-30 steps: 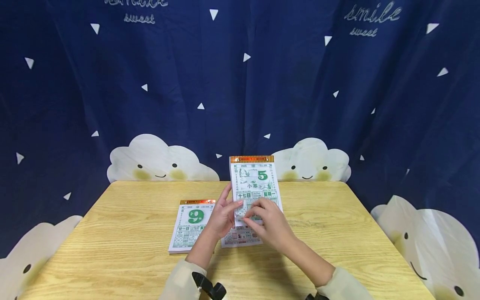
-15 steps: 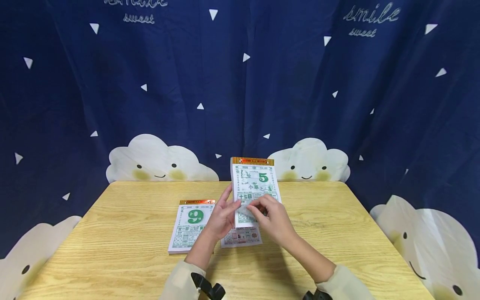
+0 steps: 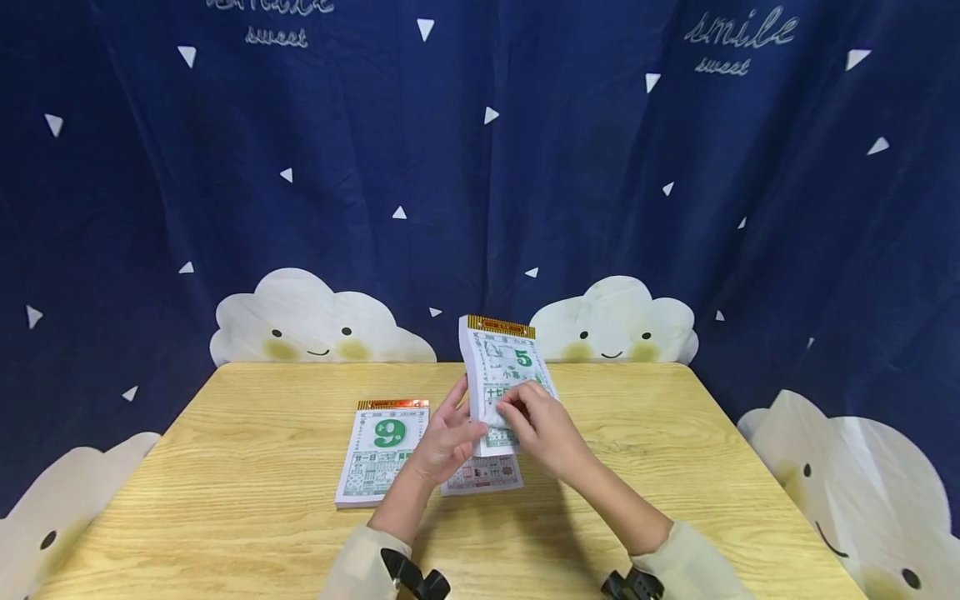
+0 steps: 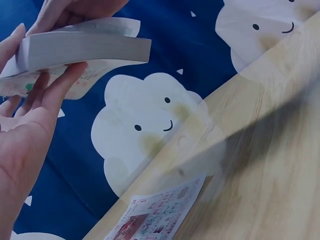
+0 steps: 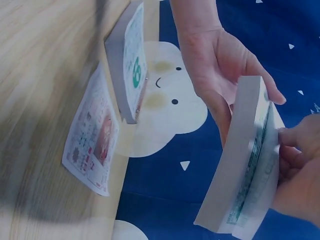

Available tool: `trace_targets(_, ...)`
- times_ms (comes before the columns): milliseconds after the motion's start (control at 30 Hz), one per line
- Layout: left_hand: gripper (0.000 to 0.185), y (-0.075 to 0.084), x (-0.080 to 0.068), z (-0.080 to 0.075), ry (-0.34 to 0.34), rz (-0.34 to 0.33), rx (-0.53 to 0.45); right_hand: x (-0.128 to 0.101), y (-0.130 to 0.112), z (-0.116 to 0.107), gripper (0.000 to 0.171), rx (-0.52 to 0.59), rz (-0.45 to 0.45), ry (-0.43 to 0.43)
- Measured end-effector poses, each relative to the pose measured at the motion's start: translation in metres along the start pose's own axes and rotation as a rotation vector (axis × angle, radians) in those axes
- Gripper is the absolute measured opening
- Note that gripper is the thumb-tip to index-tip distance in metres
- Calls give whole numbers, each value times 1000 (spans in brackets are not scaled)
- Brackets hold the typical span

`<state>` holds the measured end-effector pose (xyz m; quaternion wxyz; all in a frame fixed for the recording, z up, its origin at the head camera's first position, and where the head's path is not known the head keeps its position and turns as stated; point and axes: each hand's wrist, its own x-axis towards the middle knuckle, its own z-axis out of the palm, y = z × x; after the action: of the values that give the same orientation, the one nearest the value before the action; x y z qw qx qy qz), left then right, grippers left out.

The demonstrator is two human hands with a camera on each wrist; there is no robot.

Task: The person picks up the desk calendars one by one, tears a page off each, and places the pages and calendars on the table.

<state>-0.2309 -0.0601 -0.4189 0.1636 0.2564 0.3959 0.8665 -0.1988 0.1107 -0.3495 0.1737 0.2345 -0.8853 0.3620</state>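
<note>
Fingers of the right hand (image 3: pixel 543 425) pinch the lower part of the front sheet of a thick tear-off calendar pad (image 3: pixel 504 379), which is held raised above the table (image 3: pixel 247 500) and tilted back toward the curtain. The left hand (image 3: pixel 446 442) supports the pad from its left side, thumb on the front edge and fingers curled behind the block; the left wrist view shows those fingers (image 4: pixel 60 87) under the thick stack of pages, and the right wrist view shows the pad (image 5: pixel 242 160) bowed slightly between both hands. The front sheet reads a large green "5" with smaller green Chinese print below it; the characters are too small to read with confidence. An orange and gold binding strip runs along the top edge. A second calendar pad (image 3: pixel 381 450) lies flat on the table just left of the left hand, showing a large green "9" under a similar orange strip. A loose sheet (image 3: pixel 482 475) with red and green print lies flat on the table below the held pad, beside the second pad. The wooden table has bare surface to the right of the hands and along the near edge. A dark blue curtain (image 3: pixel 150 167) with white triangles and cloud faces hangs behind, bearing the words "smile sweet" at upper right.
</note>
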Motion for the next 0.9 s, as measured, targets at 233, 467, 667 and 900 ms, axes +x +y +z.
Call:
trace_targets(233, 85, 3, 0, -1, -45, 32, 32, 0, -5, -6, 9, 162, 165, -10)
trace_targets(467, 85, 7, 2, -1, -72, 52, 61, 2, -2, -8, 11, 296, 253, 66)
trace_targets(667, 86, 9, 2, -2, -49, 37, 62, 2, 1, -11, 13, 386, 264, 90)
trace_targets(900, 87, 12, 0, -4, -65, 33, 29, 1, 1, -15, 16, 435, 284, 77)
